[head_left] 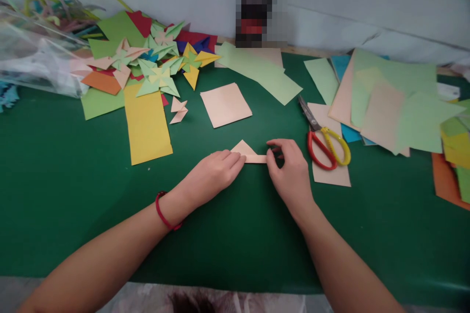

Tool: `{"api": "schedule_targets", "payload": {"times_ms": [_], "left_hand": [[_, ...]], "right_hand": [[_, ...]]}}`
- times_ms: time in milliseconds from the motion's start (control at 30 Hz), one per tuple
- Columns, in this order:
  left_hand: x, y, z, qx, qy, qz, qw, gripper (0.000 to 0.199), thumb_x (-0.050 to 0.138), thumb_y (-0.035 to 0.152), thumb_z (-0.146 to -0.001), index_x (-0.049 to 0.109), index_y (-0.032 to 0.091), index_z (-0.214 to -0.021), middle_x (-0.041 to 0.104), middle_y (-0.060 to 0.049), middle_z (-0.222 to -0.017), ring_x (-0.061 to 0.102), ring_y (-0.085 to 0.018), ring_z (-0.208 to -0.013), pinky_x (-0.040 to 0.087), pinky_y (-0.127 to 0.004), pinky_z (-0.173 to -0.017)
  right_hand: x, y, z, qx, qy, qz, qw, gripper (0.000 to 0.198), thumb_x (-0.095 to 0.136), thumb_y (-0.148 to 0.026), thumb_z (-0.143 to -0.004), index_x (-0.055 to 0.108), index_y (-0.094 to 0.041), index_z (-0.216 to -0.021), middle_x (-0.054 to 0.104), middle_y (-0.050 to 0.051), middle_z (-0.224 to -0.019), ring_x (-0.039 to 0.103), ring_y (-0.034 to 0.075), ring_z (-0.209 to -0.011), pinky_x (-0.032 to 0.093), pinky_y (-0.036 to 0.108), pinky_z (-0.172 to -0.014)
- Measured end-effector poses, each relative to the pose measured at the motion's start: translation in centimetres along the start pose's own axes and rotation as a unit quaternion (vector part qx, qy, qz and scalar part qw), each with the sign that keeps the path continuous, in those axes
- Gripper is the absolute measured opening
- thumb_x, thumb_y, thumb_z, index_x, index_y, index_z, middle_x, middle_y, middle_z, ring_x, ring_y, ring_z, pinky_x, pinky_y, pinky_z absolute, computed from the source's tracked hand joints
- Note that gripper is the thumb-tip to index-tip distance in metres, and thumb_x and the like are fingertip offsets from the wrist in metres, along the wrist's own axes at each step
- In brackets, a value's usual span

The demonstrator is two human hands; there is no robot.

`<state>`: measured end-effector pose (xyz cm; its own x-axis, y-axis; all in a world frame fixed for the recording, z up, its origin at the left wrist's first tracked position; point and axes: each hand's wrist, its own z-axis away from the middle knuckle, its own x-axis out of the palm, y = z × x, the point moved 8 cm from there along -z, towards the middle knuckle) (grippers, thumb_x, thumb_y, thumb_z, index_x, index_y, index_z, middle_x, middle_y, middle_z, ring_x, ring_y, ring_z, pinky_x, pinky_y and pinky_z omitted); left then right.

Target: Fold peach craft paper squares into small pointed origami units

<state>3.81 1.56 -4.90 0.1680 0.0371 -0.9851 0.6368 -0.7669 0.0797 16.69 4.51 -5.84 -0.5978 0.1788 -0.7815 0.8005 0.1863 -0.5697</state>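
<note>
A small piece of folded pale pink paper (256,159) lies on the green tabletop, with a flat strip along its front and a triangular peak behind. My left hand (216,173), with a red cord bracelet at the wrist, has its fingers together and holds down the paper's left part, which it hides. At the other end is my right hand (290,168); its thumb touches the strip while the index finger stays apart, with a gap between them. Beyond the hands sits a stack of pink paper squares (226,105). A small folded pink piece (179,110) rests left of it.
Scissors (323,139) with red and yellow handles lie on pink paper (330,176) right of my right hand. Loose green sheets (418,122) spread at the right. Folded paper stars (159,78) pile up at the back left, near a yellow sheet (147,124) and a clear plastic bag (40,58).
</note>
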Motion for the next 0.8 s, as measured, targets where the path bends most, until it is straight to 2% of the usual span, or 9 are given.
{"api": "schedule_targets", "payload": {"times_ms": [133,267,333,400,467,567,667,733,800], "left_hand": [[-0.5,-0.4,0.1,-0.015,0.03,0.018,0.999,0.029,0.036,0.003,-0.087,0.052,0.006,-0.111,0.064,-0.013,-0.098,0.062,-0.02,-0.085,0.053,-0.032,-0.073],[-1.4,-1.1,0.6,-0.051,0.111,0.033,0.992,0.029,0.04,0.005,-0.087,0.052,0.005,-0.114,0.064,-0.014,-0.105,0.062,-0.021,-0.09,0.054,-0.032,-0.075],[-1.9,-1.2,0.9,-0.063,0.151,0.035,0.986,0.03,0.043,0.006,-0.087,0.053,0.005,-0.115,0.064,-0.014,-0.107,0.062,-0.021,-0.094,0.053,-0.033,-0.08],[-2.5,-1.0,1.1,-0.062,0.185,0.036,0.98,0.029,0.046,0.006,-0.086,0.054,0.005,-0.114,0.065,-0.014,-0.107,0.062,-0.022,-0.096,0.052,-0.034,-0.083],[-3.1,-0.5,1.2,-0.043,0.214,0.037,0.975,0.028,0.048,0.006,-0.085,0.056,0.006,-0.112,0.066,-0.014,-0.104,0.062,-0.022,-0.096,0.052,-0.034,-0.084],[-3.4,0.4,1.2,-0.004,0.233,0.038,0.972,0.026,0.05,0.007,-0.084,0.056,0.007,-0.109,0.067,-0.012,-0.103,0.063,-0.022,-0.095,0.052,-0.034,-0.082],[-3.1,0.7,1.1,-0.001,0.226,0.066,0.972,0.027,0.053,0.01,-0.084,0.056,0.011,-0.111,0.066,-0.01,-0.106,0.062,-0.021,-0.096,0.051,-0.035,-0.083],[-3.0,-0.1,1.1,-0.053,0.235,0.111,0.964,0.029,0.056,0.016,-0.084,0.055,0.014,-0.113,0.065,-0.009,-0.108,0.06,-0.02,-0.099,0.05,-0.034,-0.086],[-2.6,-2.0,1.3,-0.156,0.244,0.184,0.939,0.031,0.059,0.023,-0.083,0.053,0.016,-0.112,0.062,-0.01,-0.109,0.058,-0.019,-0.101,0.049,-0.033,-0.086]], "right_hand": [[-0.8,0.0,-0.1,0.009,0.034,-0.03,0.999,0.019,0.048,-0.025,-0.086,0.054,-0.019,-0.103,0.056,0.009,-0.1,0.054,0.019,-0.085,0.047,0.036,-0.078],[-2.2,-0.1,0.1,0.039,0.091,-0.058,0.993,0.021,0.047,-0.03,-0.088,0.054,-0.019,-0.104,0.055,0.006,-0.091,0.054,0.017,-0.081,0.047,0.033,-0.073],[-2.0,-0.1,0.4,0.054,0.074,-0.094,0.991,0.022,0.045,-0.029,-0.09,0.053,-0.02,-0.108,0.057,0.002,-0.079,0.056,0.015,-0.072,0.048,0.03,-0.068],[-0.8,-0.8,0.6,0.038,0.007,-0.129,0.991,0.027,0.042,-0.027,-0.091,0.05,-0.022,-0.117,0.06,-0.001,-0.071,0.058,0.013,-0.065,0.048,0.028,-0.063],[-0.2,-1.8,0.9,-0.007,-0.023,-0.117,0.993,0.026,0.044,-0.025,-0.09,0.053,-0.024,-0.115,0.067,0.001,-0.084,0.062,0.014,-0.075,0.048,0.029,-0.071],[-0.1,-2.6,1.0,-0.049,-0.01,-0.108,0.993,0.018,0.048,-0.022,-0.088,0.06,-0.022,-0.102,0.068,0.002,-0.097,0.063,0.015,-0.085,0.048,0.028,-0.077],[-0.7,-2.2,0.7,-0.029,0.02,-0.131,0.991,0.016,0.052,-0.022,-0.086,0.06,-0.021,-0.099,0.068,0.002,-0.097,0.064,0.014,-0.083,0.049,0.027,-0.076],[-0.8,-1.9,0.5,-0.008,0.022,-0.162,0.986,0.017,0.052,-0.022,-0.086,0.06,-0.022,-0.1,0.067,0.003,-0.098,0.063,0.015,-0.085,0.05,0.027,-0.077],[-0.7,-1.6,0.4,0.01,0.011,-0.198,0.98,0.017,0.051,-0.023,-0.086,0.06,-0.023,-0.1,0.066,0.003,-0.099,0.063,0.015,-0.089,0.05,0.028,-0.079]]}}
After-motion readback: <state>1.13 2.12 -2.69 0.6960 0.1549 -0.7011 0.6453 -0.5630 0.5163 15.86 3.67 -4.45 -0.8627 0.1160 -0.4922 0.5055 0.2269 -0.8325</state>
